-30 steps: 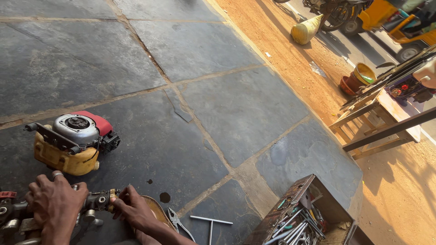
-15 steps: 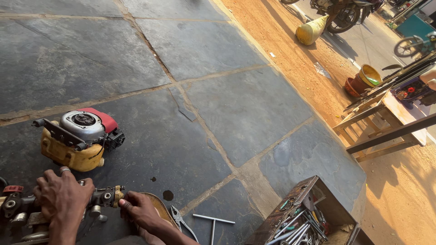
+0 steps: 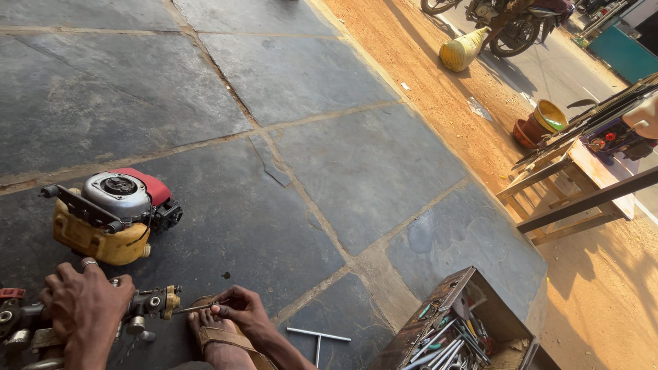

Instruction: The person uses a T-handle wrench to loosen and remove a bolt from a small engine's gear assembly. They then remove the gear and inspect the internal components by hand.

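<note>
Your left hand (image 3: 86, 310), ring on one finger, is clamped over the top of a small grey metal engine part (image 3: 140, 306) that lies on the stone floor (image 3: 356, 157) at the lower left of the view. Your right hand (image 3: 240, 314) pinches a thin screwdriver (image 3: 195, 309) between fingers and thumb, its tip meeting the brass-coloured fitting at the part's right end. The two hands are apart, one at each end of the part. Under the right hand: a sandalled foot (image 3: 219, 339). Just beyond the left hand: a small engine (image 3: 110, 216) with yellow tank, grey top and red cover, standing on the floor, not touched. Right of the foot: a T-shaped wrench (image 3: 319, 337) lying flat. Lower right: an open rusty toolbox (image 3: 445, 308) crowded with wrenches and drivers. Far right: wooden benches (image 3: 569, 185) on sandy ground, stacked bowls (image 3: 541, 123) near them. Top right: a yellow cone-shaped basket (image 3: 466, 49) beside a parked motorbike (image 3: 510, 24).
</note>
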